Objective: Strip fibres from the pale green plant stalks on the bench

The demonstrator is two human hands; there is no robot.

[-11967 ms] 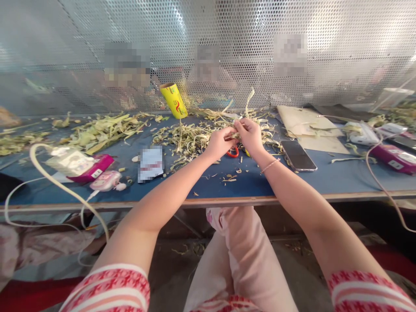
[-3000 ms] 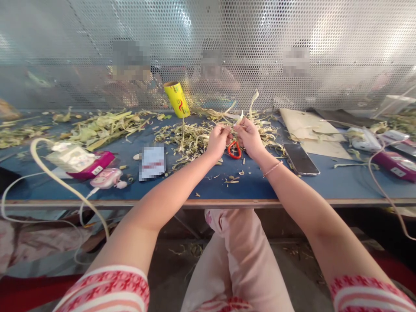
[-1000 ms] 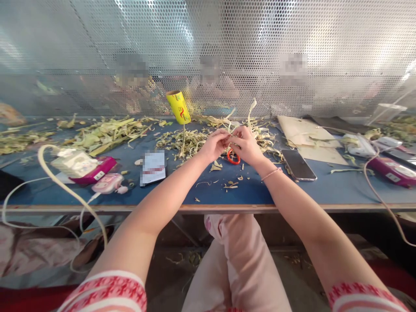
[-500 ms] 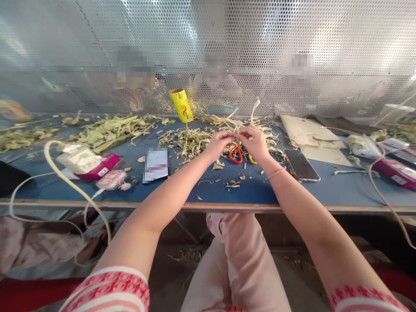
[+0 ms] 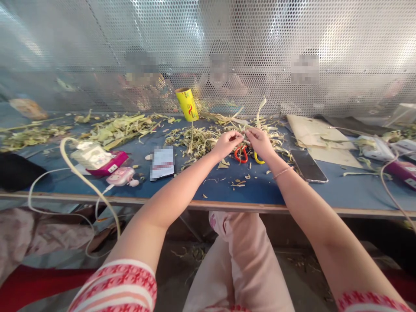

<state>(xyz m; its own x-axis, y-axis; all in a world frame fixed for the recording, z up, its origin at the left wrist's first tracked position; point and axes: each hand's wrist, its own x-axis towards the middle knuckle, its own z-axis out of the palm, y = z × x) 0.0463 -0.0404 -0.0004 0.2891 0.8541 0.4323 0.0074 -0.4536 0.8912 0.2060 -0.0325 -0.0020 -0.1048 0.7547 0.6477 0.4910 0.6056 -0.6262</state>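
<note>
My left hand (image 5: 226, 144) and my right hand (image 5: 260, 142) are raised over a heap of dry plant strips (image 5: 203, 141). Their fingertips pinch close together, with a small pale strip (image 5: 245, 136) showing between them. Fine detail at the fingertips is too small to make out. Just below the hands lie a red handle loop (image 5: 241, 154) and a yellow handle loop (image 5: 259, 158), like those of scissors; any blades are hidden by hands and strips. Small scraps (image 5: 238, 183) are scattered nearer the table edge.
A yellow tube (image 5: 187, 105) stands tilted on a thin stick behind the heap. A phone (image 5: 308, 165) and cardboard (image 5: 320, 136) lie at right. On the left are a label-faced packet (image 5: 162, 163), a corded magenta device (image 5: 108, 162) and more plant strips (image 5: 121, 130). A perforated metal panel (image 5: 253, 56) rises behind.
The camera view has turned slightly left, so things appear further right. My fingertips, which met before, are now a little apart with the pale strip visible between them.
</note>
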